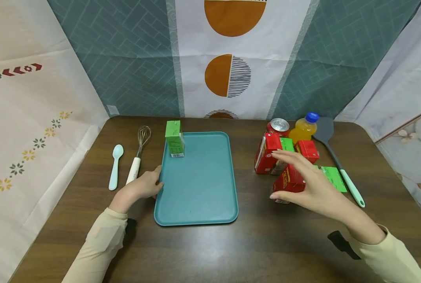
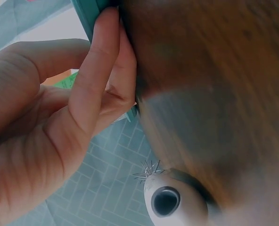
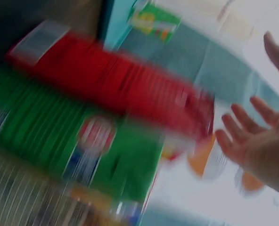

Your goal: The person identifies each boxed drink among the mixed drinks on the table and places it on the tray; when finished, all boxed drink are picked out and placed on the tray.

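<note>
My left hand [image 1: 143, 186] pinches the left rim of a teal tray [image 1: 196, 184]; the left wrist view shows its fingers curled at the tray's edge. A green drink carton [image 1: 175, 139] stands upright at the tray's far left corner. Over the group on the right, my right hand [image 1: 313, 184] is spread, thumb and fingers wide apart and holding nothing. Beneath and beside it is a red carton [image 1: 289, 180], partly covered by the hand. Another red carton [image 1: 265, 155] stands farther back. The right wrist view is blurred, with a red carton [image 3: 111, 80] and a green carton [image 3: 78, 136] close by.
Behind the red cartons are a soda can [image 1: 279, 125] and an orange drink bottle [image 1: 304, 127] with a blue cap. A third red carton [image 1: 307, 150] and a slotless grey spatula [image 1: 325, 129] lie farther right. Left of the tray are a whisk [image 1: 135, 167] and a pale spoon [image 1: 114, 169].
</note>
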`<state>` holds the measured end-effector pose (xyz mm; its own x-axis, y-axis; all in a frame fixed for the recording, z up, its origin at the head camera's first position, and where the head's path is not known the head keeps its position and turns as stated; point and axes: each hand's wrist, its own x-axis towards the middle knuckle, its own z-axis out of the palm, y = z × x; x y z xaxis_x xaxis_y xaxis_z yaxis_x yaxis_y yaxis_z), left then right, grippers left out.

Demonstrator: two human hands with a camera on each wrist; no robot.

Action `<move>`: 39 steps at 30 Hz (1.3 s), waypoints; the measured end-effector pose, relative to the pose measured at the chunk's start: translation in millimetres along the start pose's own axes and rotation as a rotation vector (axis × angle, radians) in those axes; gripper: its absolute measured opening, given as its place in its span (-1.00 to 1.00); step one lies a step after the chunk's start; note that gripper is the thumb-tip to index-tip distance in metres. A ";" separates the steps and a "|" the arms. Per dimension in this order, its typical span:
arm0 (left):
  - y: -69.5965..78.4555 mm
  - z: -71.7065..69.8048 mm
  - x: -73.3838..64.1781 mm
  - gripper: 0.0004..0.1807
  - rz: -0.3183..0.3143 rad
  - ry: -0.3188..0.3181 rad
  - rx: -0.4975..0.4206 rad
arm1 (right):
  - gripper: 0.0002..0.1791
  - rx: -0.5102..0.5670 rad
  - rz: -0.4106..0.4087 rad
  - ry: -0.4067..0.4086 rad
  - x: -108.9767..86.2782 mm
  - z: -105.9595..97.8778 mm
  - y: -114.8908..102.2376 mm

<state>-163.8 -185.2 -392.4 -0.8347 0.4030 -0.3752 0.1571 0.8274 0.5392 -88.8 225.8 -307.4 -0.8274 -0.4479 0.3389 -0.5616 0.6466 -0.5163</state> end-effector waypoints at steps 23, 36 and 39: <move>2.0 0.0 -1.7 -0.30 -0.029 -0.007 -0.023 | 0.26 0.322 0.165 -0.085 -77.5 -36.8 112.9; -0.9 2.1 1.7 -0.29 -0.035 -0.004 -0.020 | 0.10 0.227 0.363 -0.074 -85.7 -26.5 125.7; -1.3 2.5 2.2 -0.29 -0.041 -0.005 -0.018 | 0.03 0.133 0.431 -0.034 -85.3 -27.2 122.2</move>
<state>-164.5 -184.4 -395.7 -0.8378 0.3709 -0.4006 0.1136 0.8362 0.5366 -87.2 359.8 -377.9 -0.9832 -0.1765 0.0463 -0.1578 0.6947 -0.7018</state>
